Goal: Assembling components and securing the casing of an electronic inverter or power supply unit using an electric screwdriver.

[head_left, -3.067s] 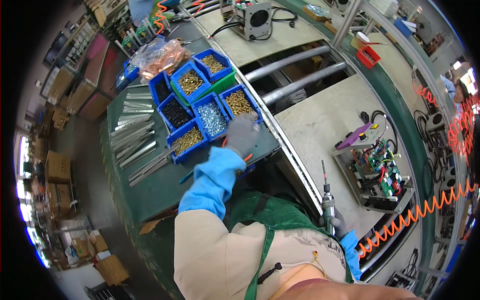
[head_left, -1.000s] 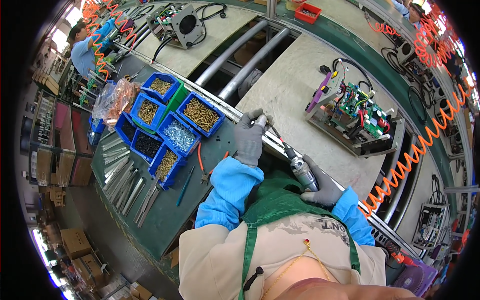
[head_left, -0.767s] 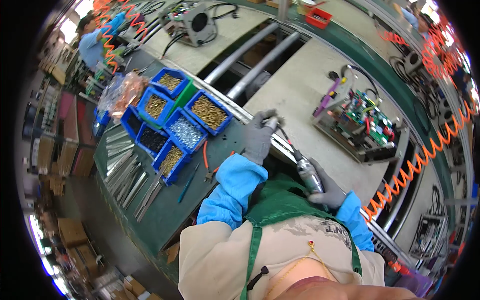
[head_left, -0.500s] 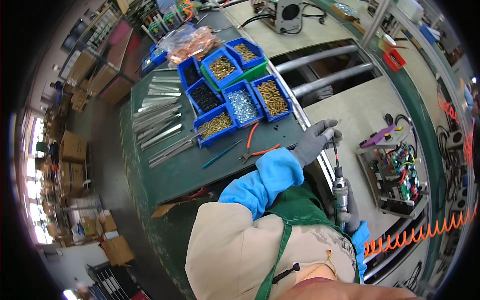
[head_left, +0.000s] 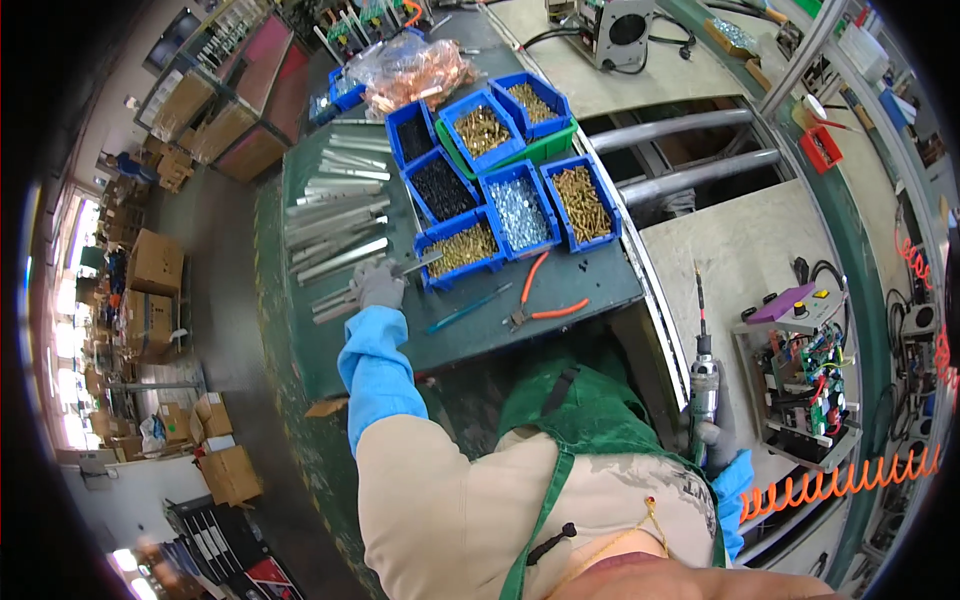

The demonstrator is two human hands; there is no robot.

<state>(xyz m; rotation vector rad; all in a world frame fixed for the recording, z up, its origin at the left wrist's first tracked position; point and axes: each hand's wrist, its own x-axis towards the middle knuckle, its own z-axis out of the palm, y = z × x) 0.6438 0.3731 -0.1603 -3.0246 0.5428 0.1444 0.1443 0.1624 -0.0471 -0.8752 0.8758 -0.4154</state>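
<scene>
Leftward, boxes are standing beyond the desk; left fingers are touching strips, grip unclear; right fingers are clasping a screwdriver.

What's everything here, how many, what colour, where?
Table: one, green, centre
Parts bins: seven, blue, table
Extra bin: one, green, among them
Metal strips: many, silver, table's left
Pliers: one, orange handles, table front
Stick: one, teal, beside pliers
Bags: uncounted, clear, behind bins
Power screwdriver: one, silver, lower right
Opened machine: one, silver, beside screwdriver
Fan box: one, grey, top
Rollers: two, silver, upper right
Tray: one, red, right
Hoses: several, orange, right
Cardboard boxes: several, brown, left
Left hand: one, grey-gloved, at strips
Right hand: one, grey-gloved, around screwdriver
</scene>
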